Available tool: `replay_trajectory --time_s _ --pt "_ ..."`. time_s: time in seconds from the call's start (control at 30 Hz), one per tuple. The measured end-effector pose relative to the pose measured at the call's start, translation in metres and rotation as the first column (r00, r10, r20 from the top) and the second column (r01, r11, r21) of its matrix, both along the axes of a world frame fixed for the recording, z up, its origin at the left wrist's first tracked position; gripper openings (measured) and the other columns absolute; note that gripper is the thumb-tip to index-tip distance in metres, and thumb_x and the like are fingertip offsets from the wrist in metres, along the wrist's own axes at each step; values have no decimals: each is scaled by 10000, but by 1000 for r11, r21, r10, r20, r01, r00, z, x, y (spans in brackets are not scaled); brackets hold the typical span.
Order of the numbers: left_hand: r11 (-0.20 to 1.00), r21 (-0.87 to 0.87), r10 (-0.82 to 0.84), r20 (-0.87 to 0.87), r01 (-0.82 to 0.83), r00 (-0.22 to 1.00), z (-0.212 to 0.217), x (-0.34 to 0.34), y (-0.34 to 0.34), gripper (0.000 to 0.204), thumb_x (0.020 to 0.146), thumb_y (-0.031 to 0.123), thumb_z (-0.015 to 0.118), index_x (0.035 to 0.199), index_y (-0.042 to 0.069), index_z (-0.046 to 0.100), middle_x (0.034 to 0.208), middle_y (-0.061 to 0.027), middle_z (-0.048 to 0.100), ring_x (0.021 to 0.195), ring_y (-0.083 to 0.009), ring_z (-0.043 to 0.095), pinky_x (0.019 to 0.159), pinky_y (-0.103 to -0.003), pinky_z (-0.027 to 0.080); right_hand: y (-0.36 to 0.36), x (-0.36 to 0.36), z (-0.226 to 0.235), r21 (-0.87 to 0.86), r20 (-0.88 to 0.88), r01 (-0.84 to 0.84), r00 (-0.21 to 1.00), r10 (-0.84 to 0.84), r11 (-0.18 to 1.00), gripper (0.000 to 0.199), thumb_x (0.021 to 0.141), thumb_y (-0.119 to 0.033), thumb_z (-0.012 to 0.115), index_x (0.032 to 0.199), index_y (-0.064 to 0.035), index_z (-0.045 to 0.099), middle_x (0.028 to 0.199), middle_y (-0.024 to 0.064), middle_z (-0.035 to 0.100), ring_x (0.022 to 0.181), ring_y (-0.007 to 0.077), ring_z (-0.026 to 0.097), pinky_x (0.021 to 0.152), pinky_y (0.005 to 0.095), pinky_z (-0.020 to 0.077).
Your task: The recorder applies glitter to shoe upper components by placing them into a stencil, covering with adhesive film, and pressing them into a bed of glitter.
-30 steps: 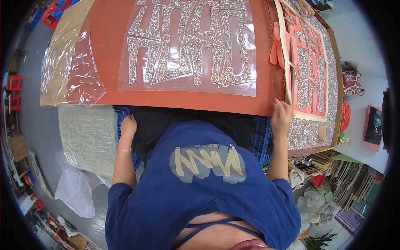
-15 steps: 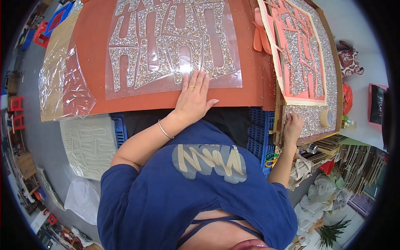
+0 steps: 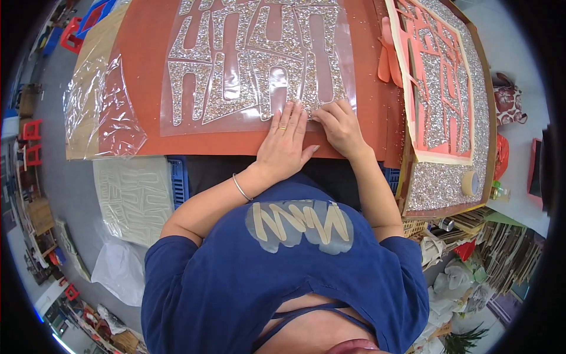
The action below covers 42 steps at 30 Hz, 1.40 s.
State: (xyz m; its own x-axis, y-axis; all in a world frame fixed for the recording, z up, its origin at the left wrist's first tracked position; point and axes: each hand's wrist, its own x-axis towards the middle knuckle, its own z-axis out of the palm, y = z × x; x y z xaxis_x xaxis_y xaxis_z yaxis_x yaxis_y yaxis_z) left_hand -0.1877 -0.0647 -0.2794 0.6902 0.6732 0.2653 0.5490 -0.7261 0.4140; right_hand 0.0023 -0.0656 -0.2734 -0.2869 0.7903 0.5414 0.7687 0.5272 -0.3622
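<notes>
A clear film sheet point(image 3: 183, 123) lies on the red-brown tabletop point(image 3: 236, 141), bearing glittery silver-gold shapes point(image 3: 243, 82) with open slots and narrow gaps between them. My left hand point(image 3: 284, 144) rests flat at the sheet's near edge, fingers stretched out and slightly apart, fingertips by the lower shapes. Just to its right, my right hand point(image 3: 340, 128) is bent over the bottom right shape, thumb and fingertips pinched together at its lower edge. Whatever those fingertips hold, if anything, is too small to see.
At right stands a tray of loose glitter point(image 3: 436, 186) holding a pink cut-out stencil point(image 3: 420, 130) and a tape roll point(image 3: 470, 183). Orange-red flat tools point(image 3: 386, 62) lie beside it. Crinkled clear plastic point(image 3: 106, 112) covers the table's left end. A pale patterned sheet stack point(image 3: 132, 200) sits below.
My right hand has moved left from the glitter tray to the near edge of the film sheet. My left hand stays flat on the sheet. The whole view has shifted slightly.
</notes>
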Motion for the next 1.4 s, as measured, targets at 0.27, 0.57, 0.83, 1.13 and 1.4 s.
replay_trajectory --time_s 0.27,0.57,0.83,1.13,1.4 --pt "1000 28 9 -64 -7 998 -2 -1 0 669 878 400 566 1329 -71 418 1460 -237 306 1404 -377 191 1120 -527 156 5 11 -5 11 37 27 999 -27 1000 209 706 -32 632 906 -86 662 832 46 583 765 228 537 686 336 440" --pt "1000 26 -6 -83 8 996 0 0 1 659 887 404 549 1339 -58 419 1476 -202 303 1414 -361 170 1123 -536 127 -7 20 -4 -38 84 175 982 -172 984 267 728 2 614 975 -79 675 874 49 595 848 242 549 765 357 439" --pt "996 81 -33 -57 38 998 0 -2 0 622 907 391 522 1335 -48 421 1471 -177 327 1425 -356 131 1128 -540 83 -19 34 9 9 152 306 941 -304 952 314 747 39 574 1029 -65 668 1011 73 626 939 270 561 845 382 429" --pt "928 135 -372 326 347 869 -7 -28 5 448 837 77 590 1255 -46 481 1332 -185 498 1299 -392 394 1114 -531 187 -175 126 52 -128 344 930 368 -864 346 99 853 -109 601 838 -13 621 756 154 580 727 337 557 667 410 457" --pt "996 57 -64 -55 67 996 -4 34 20 854 850 520 552 1352 -128 314 1415 -272 350 1388 -380 225 1090 -598 155 -210 140 31 -264 513 939 331 -792 221 123 867 -132 586 872 -23 644 873 158 607 862 352 550 780 430 434"
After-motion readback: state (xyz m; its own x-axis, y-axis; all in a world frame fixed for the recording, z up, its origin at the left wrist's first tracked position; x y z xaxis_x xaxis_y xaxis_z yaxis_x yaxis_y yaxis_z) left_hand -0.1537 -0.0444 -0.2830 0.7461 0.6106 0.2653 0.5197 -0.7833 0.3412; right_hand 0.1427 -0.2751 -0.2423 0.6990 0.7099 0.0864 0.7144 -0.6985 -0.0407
